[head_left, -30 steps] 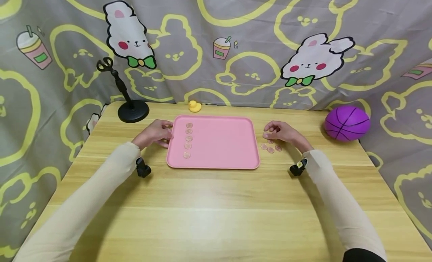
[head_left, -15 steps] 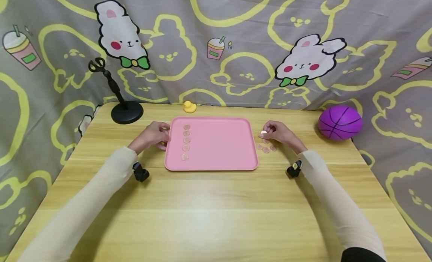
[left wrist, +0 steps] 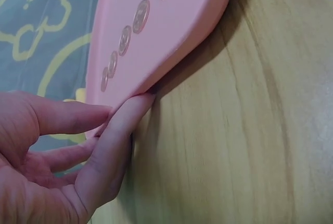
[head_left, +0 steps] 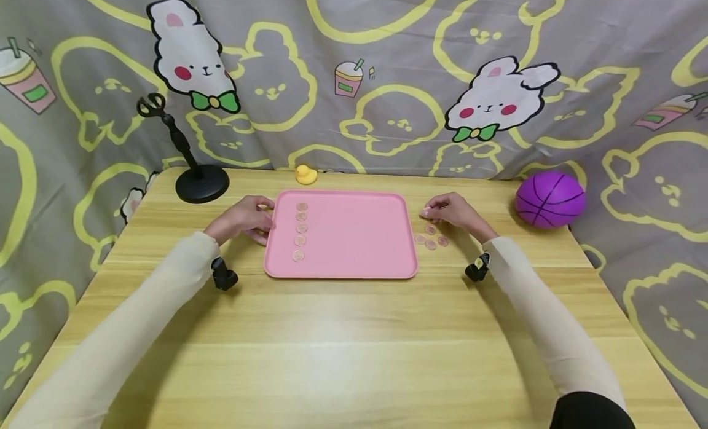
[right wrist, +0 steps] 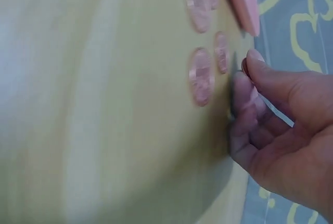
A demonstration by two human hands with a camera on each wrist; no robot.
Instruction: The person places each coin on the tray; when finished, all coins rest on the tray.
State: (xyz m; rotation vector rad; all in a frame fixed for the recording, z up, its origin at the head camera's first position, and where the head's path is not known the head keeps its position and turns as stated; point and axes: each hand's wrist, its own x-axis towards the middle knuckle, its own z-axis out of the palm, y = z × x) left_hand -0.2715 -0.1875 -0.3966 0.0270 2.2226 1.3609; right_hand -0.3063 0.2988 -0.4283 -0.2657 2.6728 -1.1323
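Note:
A pink tray (head_left: 354,244) lies on the wooden table, with several copper coins (head_left: 300,228) in a column along its left side. My left hand (head_left: 264,223) rests at the tray's left edge. In the left wrist view its fingers (left wrist: 117,130) lie straight against the tray's rim (left wrist: 192,21), below the row of coins (left wrist: 140,15). My right hand (head_left: 427,212) hovers just right of the tray and pinches one coin (right wrist: 244,67) between thumb and finger. Loose coins (head_left: 430,238) lie on the table under it, and they show blurred in the right wrist view (right wrist: 202,75).
A purple ball (head_left: 549,199) sits at the table's right edge. A small yellow duck (head_left: 302,174) stands behind the tray, and a black stand with a clip (head_left: 193,171) at the back left. Patterned cloth closes in the back and both sides.
My right hand has picked one coin out of the loose group and moved a little left toward the tray. My left hand stays at the tray's edge.

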